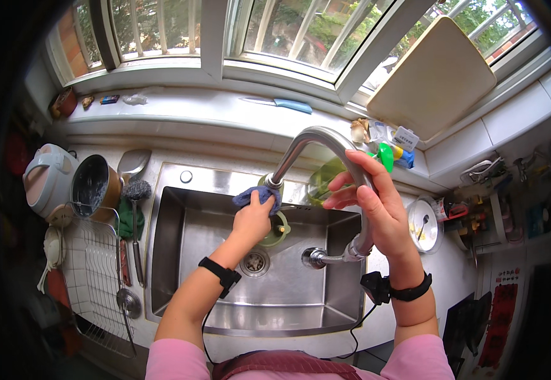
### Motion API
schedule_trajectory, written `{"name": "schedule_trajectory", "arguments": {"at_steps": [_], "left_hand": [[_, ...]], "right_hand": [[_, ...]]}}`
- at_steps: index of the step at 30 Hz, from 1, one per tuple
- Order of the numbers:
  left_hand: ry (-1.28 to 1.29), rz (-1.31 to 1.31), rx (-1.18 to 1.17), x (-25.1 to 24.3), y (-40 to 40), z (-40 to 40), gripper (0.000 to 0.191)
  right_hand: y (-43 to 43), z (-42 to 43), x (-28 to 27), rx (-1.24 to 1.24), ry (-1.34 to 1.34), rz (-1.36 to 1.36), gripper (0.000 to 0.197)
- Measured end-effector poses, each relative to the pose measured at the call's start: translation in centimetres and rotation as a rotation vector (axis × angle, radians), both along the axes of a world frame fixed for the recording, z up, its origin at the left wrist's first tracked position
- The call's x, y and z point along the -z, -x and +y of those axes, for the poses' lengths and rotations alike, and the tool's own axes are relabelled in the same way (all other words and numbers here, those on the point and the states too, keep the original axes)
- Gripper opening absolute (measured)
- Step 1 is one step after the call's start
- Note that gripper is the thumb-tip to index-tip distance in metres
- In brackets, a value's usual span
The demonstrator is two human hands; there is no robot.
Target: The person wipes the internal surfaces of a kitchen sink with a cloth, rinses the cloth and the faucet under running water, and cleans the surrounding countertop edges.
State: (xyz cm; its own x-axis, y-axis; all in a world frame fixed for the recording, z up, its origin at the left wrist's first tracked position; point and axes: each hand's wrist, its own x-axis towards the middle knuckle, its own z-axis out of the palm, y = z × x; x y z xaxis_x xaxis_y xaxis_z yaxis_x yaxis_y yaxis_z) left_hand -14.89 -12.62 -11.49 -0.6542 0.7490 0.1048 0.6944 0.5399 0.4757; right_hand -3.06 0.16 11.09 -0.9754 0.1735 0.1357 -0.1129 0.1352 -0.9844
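My left hand (pixel 252 221) holds a blue cloth (pixel 244 197) against the base of the curved steel faucet (pixel 307 135), at the back rim of the stainless steel sink (pixel 294 289). Raised at the right, my right hand (pixel 380 204) has its fingers spread around the faucet's neck; whether they touch it is hard to tell. The faucet's spout end hangs over the sink's right part. Below the cloth, a green round plastic item (pixel 282 229) is partly hidden by my left hand. The drain strainer (pixel 255 262) lies in the sink floor.
Left of the sink are a wire dish rack (pixel 97 280), a pot (pixel 92 185), a spatula (pixel 134 161) and a steel wool brush (pixel 136 190). A knife (pixel 292 104) lies on the windowsill. A cutting board (pixel 432 80) leans at the window; a white bowl (pixel 425 225) stands right.
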Motion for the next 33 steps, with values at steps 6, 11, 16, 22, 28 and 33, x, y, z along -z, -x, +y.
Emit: {"name": "schedule_trajectory", "arguments": {"at_steps": [6, 11, 16, 22, 28, 33], "left_hand": [[-0.075, -0.189, -0.155, 1.5, -0.8, 0.1, 0.048], [-0.178, -0.446, -0.217, 4.3, -0.4, -0.3, 0.046], [-0.437, -0.902, -0.242, 5.9, 1.8, 0.6, 0.037], [-0.072, -0.625, -0.21, 3.6, 1.4, 1.2, 0.038], [0.009, -0.302, -0.226, -1.3, -0.6, 1.7, 0.041], [0.214, -0.332, -0.171, -1.9, 2.9, 2.7, 0.027]], "right_hand": [[0.1, 0.0, 0.0, 0.001, 0.007, 0.011, 0.04], [0.1, 0.3, 0.2, -0.011, -0.002, 0.026, 0.04], [0.2, -0.3, -0.1, -0.006, 0.033, 0.021, 0.04], [0.1, -0.1, 0.3, 0.003, 0.016, 0.011, 0.041], [0.0, 0.0, 0.3, 0.004, 0.037, 0.023, 0.04], [0.3, -0.1, 0.3, 0.002, 0.045, 0.042, 0.04]]}}
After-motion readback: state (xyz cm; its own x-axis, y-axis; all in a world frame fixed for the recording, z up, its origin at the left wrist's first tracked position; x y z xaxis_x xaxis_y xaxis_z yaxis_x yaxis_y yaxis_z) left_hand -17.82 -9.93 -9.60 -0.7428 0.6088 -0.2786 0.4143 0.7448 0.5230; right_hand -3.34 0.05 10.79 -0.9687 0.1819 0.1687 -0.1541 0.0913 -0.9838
